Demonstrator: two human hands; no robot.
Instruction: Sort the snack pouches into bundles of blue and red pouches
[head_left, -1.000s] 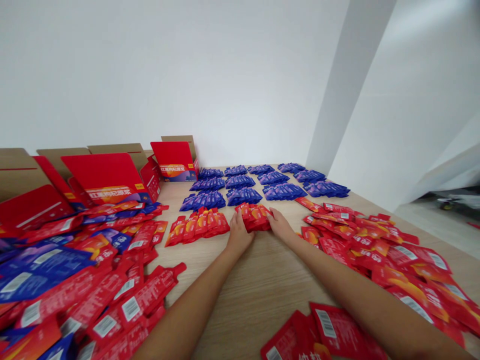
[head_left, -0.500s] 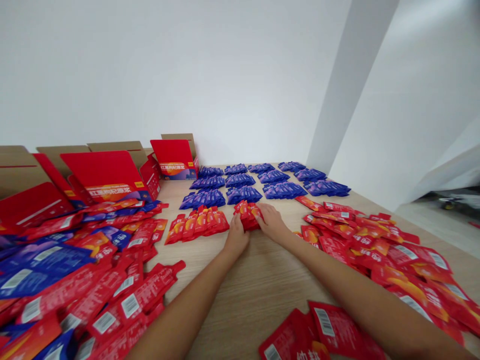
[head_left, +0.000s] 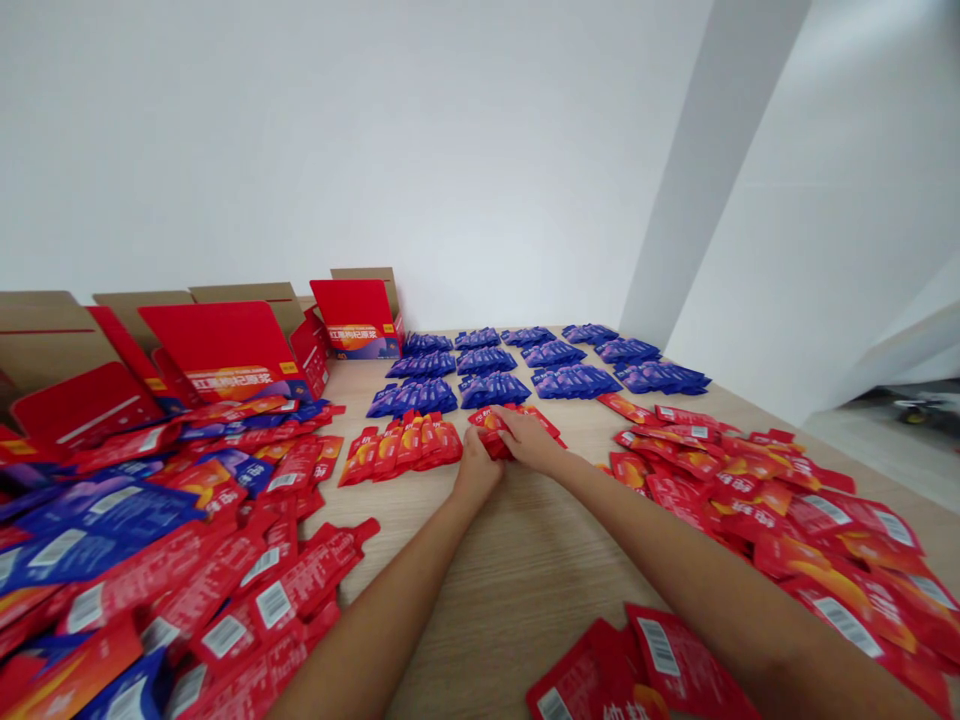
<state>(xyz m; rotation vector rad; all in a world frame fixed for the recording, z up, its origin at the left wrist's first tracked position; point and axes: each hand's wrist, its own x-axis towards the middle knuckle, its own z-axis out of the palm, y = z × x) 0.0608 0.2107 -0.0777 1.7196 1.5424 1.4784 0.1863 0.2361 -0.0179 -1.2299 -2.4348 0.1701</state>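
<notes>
Both hands are together at the middle of the table, on a small group of red pouches (head_left: 489, 422). My left hand (head_left: 478, 465) is closed on the left side of these pouches. From the right, my right hand (head_left: 527, 438) has its fingers bent over the same pouches, partly hiding them. More red pouches of the group stick out behind the right hand. Just to the left lies an overlapping row of red pouches (head_left: 402, 446). Behind the hands, blue pouches (head_left: 493, 389) lie in several neat overlapping bundles.
A mixed heap of red and blue pouches (head_left: 187, 550) covers the left side. Red pouches (head_left: 757, 490) are piled on the right, with a few more red pouches (head_left: 600, 670) at the near edge. Open red cartons (head_left: 360, 310) stand at the back left before a white wall (head_left: 480, 160).
My right hand has shifted left, over the pouches and closer to my left hand. Pouches now show behind and to the right of it. The whole view has moved slightly.
</notes>
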